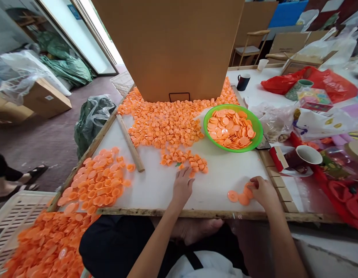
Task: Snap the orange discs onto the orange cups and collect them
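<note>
My left hand [182, 187] reaches over the white tabletop [167, 193], its fingers stretched out and apart at the near edge of some small orange cups [198, 163]. One cup lies by its fingertips; I see none gripped. At the right, my right hand [263, 190] pinches the edge of an orange disc [248, 190] between thumb and fingers. Two more flat orange discs [232, 196] lie beside it on the table. A green bowl [260, 127] heaped with similar discs stands beyond the right hand.
A cardboard box [179, 46] rises at the back over a spread of orange cups [167, 123]. A wooden stick [130, 143] separates these from the left pile [100, 181] of orange pieces. At right are a mug [304, 156] and red bags [335, 85]. Wooden strips edge the table.
</note>
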`<state>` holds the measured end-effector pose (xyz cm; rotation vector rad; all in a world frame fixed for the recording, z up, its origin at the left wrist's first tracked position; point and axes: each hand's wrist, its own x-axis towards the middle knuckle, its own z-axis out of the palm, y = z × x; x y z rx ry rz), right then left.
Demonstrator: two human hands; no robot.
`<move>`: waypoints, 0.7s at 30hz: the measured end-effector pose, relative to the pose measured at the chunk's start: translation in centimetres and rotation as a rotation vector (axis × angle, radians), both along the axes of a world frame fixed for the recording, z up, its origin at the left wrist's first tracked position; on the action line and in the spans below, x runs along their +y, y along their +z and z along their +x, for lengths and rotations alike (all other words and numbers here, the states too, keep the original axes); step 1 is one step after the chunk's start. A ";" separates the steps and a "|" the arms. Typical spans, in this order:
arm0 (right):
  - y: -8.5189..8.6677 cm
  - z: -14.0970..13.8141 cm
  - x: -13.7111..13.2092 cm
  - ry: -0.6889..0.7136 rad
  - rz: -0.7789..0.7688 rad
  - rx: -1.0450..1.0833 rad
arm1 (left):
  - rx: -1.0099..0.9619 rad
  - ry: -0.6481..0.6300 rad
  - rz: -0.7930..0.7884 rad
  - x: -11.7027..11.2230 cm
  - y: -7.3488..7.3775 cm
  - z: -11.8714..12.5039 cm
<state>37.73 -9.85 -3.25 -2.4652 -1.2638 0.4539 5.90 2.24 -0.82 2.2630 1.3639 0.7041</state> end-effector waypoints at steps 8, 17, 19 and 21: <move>1.2 1.1 -0.5 -0.009 0.114 0.263 | 0.113 0.091 -0.105 0.1 -0.9 -0.7; 4.8 -3.3 1.9 -0.050 0.411 0.389 | -0.140 0.255 -0.068 1.7 0.2 -1.0; 5.1 -5.7 2.5 -0.036 0.444 0.550 | -0.122 0.262 -0.109 3.0 0.4 -1.4; 5.1 -8.2 3.2 -0.020 0.472 0.719 | -0.185 0.261 -0.219 3.7 0.7 -1.7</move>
